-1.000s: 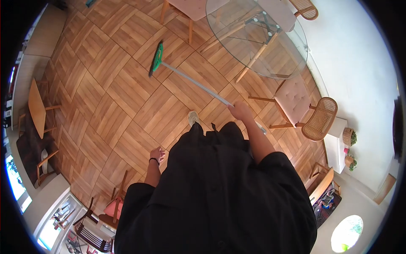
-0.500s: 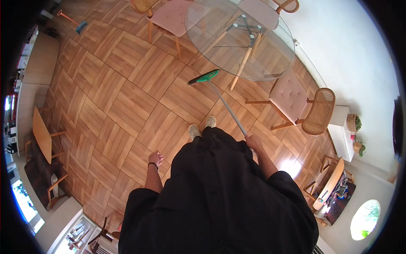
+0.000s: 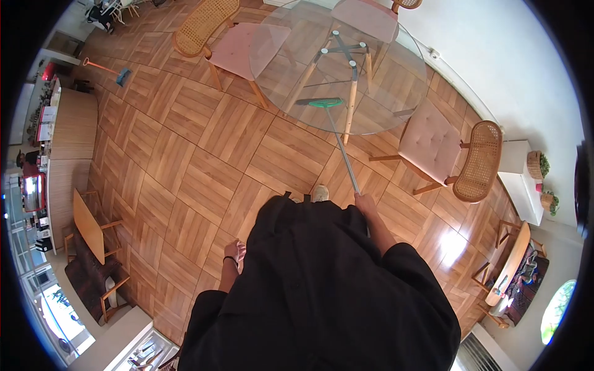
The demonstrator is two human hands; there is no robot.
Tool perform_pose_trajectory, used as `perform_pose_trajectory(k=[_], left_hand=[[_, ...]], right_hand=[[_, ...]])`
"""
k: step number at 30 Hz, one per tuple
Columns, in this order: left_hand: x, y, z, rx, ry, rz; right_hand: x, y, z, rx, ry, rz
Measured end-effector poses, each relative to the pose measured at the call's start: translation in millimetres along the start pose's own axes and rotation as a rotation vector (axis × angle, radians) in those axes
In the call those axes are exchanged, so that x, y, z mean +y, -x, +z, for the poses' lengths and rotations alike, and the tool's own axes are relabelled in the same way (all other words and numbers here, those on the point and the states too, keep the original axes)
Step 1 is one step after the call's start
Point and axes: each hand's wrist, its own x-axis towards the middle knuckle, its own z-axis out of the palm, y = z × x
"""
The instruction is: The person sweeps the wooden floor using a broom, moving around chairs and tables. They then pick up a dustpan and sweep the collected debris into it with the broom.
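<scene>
The broom (image 3: pixel 348 166) runs forward from the person's right hand (image 3: pixel 365 204), which is closed around its thin grey handle just ahead of the black clothing (image 3: pixel 322 278). The left hand (image 3: pixel 234 250) hangs near the other side of that clothing, a dark band (image 3: pixel 231 260) on its wrist and its fingers loosely bent; nothing shows in it, though how far it is closed I cannot tell. A pale shoe (image 3: pixel 320 193) pokes out between the two hands (the other is mostly hidden).

Farther on, the broom's green head (image 3: pixel 327 103) lies beyond the near edge of the round glass table (image 3: pixel 393 117), seen through the glass near a wooden leg (image 3: pixel 352 106). To the right, a chair (image 3: pixel 431 137) with a pink tufted seat and cane back stands close to the table; another pink-seated chair (image 3: pixel 238 51) stands at its left, its seat partly under the glass. Well away on the patterned wood floor (image 3: pixel 204 154), toward the upper left, lies a blue-headed tool (image 3: pixel 123 77) with an orange handle, near a wood-fronted counter (image 3: pixel 74 123).
</scene>
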Motion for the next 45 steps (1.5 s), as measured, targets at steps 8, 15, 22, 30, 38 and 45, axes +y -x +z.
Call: perform_pose_trajectory(k=[8,15,22,30,38,45], left_hand=[[43.6,-60.1,-19.3,-0.033,-1.043,0.615],[174.7,-158.6,-83.4,-0.233,-1.503,0.670],[410.9,-135.4,-65.9,-0.088,-0.413,0.284],[428.5,-141.4,-79.5,-0.068,-0.685,0.288],[432.7,-167.8,-128.4,-0.131,-0.942,0.279],[455.4,-180.3,-116.9,-0.196,-0.786,0.503]], right_hand=[[-55.7,-45.1,22.6,0.090,0.037,-0.008],[-150.9,-96.7,73.0,0.128,-0.211,0.202],[-205.8,-190.2,173.2,0.237,-0.384,0.271],[-253.6,-309.0,228.9,0.505,-0.431,-0.153],[-249.7,-228.7,243.0,-0.118,-0.685,0.403],[-208.0,-12.9,250.6,-0.070,-0.660,0.570]])
